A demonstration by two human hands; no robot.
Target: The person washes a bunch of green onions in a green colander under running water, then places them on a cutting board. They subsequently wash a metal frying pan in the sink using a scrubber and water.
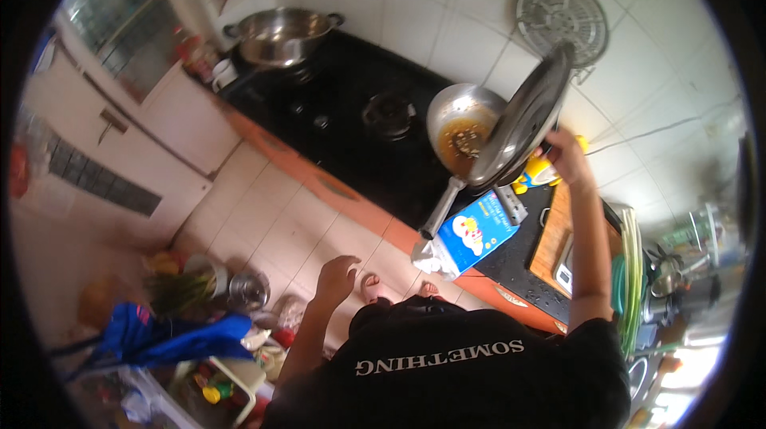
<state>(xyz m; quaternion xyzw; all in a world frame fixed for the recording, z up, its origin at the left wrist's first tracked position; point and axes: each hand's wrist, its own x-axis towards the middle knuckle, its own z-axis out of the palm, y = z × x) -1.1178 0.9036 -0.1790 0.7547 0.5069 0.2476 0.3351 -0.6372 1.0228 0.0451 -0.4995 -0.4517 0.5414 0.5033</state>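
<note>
My right hand (565,156) grips a large round pan lid (526,118), held tilted on edge over the right side of a metal wok (464,94). Brown liquid with small pale pieces (464,135) lies in the wok, partly hidden by the lid. The wok's handle (443,210) points towards me. Beside the handle lies a blue printed pack (479,231) with white tissue-like material at its end. A yellow bottle (535,174) stands behind my right hand's side of the lid. My left hand (338,279) hangs over the floor, fingers apart and holding nothing.
A two-handled steel pot (284,40) stands at the back left of the black cooktop (359,159), near a white mug (224,74). At right are a wooden cutting board (547,249) and long green onions (631,285). A round rack (562,19) hangs on the tiled wall.
</note>
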